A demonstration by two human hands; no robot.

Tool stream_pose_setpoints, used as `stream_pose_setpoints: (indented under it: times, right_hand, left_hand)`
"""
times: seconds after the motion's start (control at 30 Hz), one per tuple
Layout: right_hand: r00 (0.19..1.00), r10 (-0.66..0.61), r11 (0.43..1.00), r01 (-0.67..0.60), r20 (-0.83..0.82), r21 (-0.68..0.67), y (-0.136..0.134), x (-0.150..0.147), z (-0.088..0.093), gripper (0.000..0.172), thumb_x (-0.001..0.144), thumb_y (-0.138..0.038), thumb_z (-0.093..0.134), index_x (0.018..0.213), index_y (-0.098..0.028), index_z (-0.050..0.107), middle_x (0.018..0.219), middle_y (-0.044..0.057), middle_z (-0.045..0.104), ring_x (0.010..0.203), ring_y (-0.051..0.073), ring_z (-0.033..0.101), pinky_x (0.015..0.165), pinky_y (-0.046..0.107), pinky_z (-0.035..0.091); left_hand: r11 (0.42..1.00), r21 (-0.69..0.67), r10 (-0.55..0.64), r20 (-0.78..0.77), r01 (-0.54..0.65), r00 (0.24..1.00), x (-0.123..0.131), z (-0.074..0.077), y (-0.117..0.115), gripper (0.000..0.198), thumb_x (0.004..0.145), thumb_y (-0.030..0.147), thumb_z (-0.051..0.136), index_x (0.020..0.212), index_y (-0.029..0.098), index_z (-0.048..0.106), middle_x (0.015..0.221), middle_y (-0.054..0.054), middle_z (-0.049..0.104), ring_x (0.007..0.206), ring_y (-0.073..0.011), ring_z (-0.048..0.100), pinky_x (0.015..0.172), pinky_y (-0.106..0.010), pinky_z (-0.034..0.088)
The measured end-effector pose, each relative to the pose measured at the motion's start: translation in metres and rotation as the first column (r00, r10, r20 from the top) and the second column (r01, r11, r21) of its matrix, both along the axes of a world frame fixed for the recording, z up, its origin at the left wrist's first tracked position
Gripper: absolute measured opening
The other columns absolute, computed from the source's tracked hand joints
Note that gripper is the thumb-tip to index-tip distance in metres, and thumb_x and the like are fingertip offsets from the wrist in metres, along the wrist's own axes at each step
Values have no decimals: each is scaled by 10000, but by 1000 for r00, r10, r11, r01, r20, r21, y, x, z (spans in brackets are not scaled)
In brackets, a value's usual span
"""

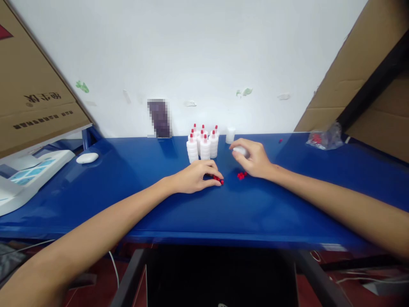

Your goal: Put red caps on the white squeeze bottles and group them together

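My left hand (pixel 198 175) rests on the blue table, its thumb and fingers closed around small red caps (pixel 217 179). Part of that cluster is hidden by the fingers. To the right, my right hand (pixel 254 157) grips a white bottle (pixel 241 150), mostly covered by the fingers, just above the table. More red caps (pixel 241 175) lie loose below this hand. Behind my left hand, several white squeeze bottles (pixel 205 149) stand upright in a tight group, with red tips on top. A plain white container (pixel 230 135) stands beside them, near the wall.
A clear plastic bag (pixel 325 137) with red pieces lies at the back right, and a single red piece (pixel 280 140) left of it. On the left are a white oval case (pixel 87 158) and a white device (pixel 35 177). Cardboard (pixel 35 76) flanks the table (pixel 179 213).
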State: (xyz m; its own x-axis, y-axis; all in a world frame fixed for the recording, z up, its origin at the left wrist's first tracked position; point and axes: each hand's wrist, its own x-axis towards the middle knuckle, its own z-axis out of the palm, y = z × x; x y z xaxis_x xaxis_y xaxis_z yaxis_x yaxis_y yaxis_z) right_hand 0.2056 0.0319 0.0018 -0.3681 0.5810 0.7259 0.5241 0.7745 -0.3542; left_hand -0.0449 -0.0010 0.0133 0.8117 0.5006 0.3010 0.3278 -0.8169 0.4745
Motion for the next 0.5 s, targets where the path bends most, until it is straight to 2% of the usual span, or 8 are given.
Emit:
stream_pose_setpoints:
  times: [0.17,0.3,0.5]
  right_hand:
    - [1000,8,1000,-8,-14,4,0,-2,-3,149,906,-296,537,912,-218,663,865,47,738,735,215,665,720,340,488]
    - [999,50,996,-50,1,73,3,-4,-7,113,895,-264,554,905,-220,657,843,30,737,704,200,668,691,323,498]
    - [991,117,983,-124,65,133,1,-4,-9,92,887,-221,571,921,-220,655,865,30,747,750,213,708,715,330,529]
  left_hand:
    - [1000,3,-10,-15,10,1000,-1,0,2,226,966,289,680,1133,163,767,1058,-81,685,950,-151,665,881,-259,521]
    - [1000,5,-11,-12,11,1000,-2,-1,3,196,963,300,682,1092,185,776,1051,-76,691,940,-156,672,877,-267,526]
    - [999,24,-39,7,38,999,-1,0,2,166,978,282,658,1068,197,769,1135,-75,726,1044,-179,672,981,-314,514]
